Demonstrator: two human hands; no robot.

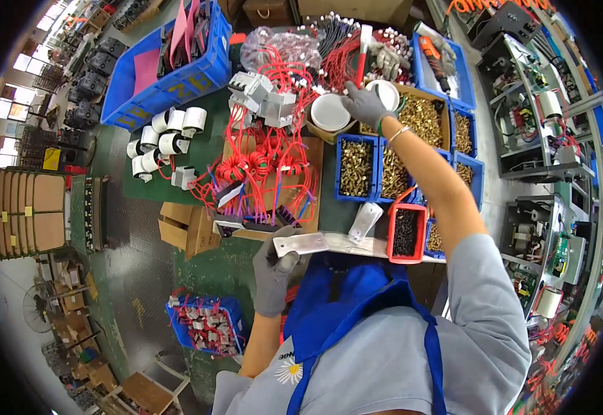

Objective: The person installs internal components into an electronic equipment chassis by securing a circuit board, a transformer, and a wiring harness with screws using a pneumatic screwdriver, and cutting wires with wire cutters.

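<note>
My left hand [274,277], in a grey glove, grips a flat silver metal plate [301,243] by its left end, at the table's near edge. The plate has small holes near that end. Farther off, my right hand [369,105], also gloved, reaches between two white round dishes [330,112]. Its fingers look apart, with nothing visible in them. Close beyond the fingertips lies a hammer [361,66] with a red handle. A second silver metal piece [365,223] rests on the table beside a red bin [406,234] of small black parts.
Blue bins [356,167] of brass fittings stand at the right. Red-wired assemblies [256,166] crowd the table's middle. White cylinders [173,143] sit at left, below a large blue crate [166,86]. An orange-handled tool [432,59] lies in a tray; a cardboard box [187,228] stands near the table's edge.
</note>
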